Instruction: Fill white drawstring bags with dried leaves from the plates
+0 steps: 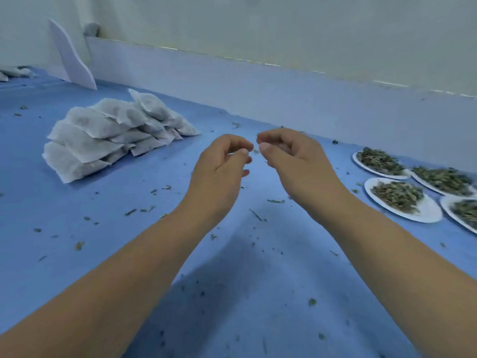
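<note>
Blue table (pixel 232 293), strewn with leaf bits (pixel 275 201). Above it the left hand (pixel 219 166) and right hand (pixel 296 164) curl, fingertips (pixel 264 146) nearly meeting; whether they pinch a scrap I cannot tell. Leaves (pixel 397 195) sit on plates (pixel 428 213) to the right, filled bags (pixel 103 135) stacked far left. With no bag under the hands, any crumb let go would likely scatter.

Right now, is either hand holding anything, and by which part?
Cannot tell: left hand and right hand curl fingertips together beside a tiny speck, too small to identify.
</note>
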A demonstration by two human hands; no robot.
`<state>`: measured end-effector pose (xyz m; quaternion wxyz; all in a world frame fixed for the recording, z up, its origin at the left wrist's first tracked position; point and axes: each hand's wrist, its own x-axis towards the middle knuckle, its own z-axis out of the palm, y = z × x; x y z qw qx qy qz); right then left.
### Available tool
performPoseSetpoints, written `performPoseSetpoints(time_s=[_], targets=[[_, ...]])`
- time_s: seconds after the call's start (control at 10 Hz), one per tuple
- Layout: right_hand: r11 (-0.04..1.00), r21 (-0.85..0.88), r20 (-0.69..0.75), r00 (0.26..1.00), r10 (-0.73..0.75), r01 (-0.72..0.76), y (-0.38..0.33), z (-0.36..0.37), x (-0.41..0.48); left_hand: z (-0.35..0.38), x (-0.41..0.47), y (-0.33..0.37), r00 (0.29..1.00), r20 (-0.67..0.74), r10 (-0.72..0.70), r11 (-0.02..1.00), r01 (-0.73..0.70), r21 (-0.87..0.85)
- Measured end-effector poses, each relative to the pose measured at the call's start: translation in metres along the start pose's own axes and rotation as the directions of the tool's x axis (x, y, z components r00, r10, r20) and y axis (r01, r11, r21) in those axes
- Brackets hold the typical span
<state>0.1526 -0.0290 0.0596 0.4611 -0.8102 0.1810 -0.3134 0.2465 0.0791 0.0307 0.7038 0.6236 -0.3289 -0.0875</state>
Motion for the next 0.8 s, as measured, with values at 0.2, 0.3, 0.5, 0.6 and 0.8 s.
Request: performPoseSetpoints(time_s=[0.2, 0.3, 0.5, 0.6, 0.8], targets=[[0.999, 0.024, -0.222, 0.974, 0.037, -0.032, 0.010, -0.119, -0.121, 0.120, -0.080, 0.040, 0.968, 0.251, 0.012, 0.992, 0.020, -0.127], [0.998, -0.019, -0.344, 0.938, 0.050, -0.061, 0.024, -0.172, -0.182, 0.163, -0.117, 0.049, 0.933, 0.361, -0.004, 0.986, 0.063, -0.152], [0.978, -0.025, -0.573, 0.805, 0.155, -0.206, 0.056, -0.229, -0.263, 0.197, -0.172, 0.031, 0.906, 0.419, -0.062, 0.977, 0.141, -0.160], [0.970, -0.030, -0.575, 0.798, 0.180, -0.240, 0.061, -0.232, -0.267, 0.192, -0.177, 0.018, 0.902, 0.428, -0.060, 0.989, 0.112, -0.098], [0.987, -0.050, -0.578, 0.810, 0.095, -0.151, 0.049, -0.229, -0.267, 0.190, -0.174, 0.014, 0.893, 0.447, -0.060, 0.997, 0.073, -0.011]])
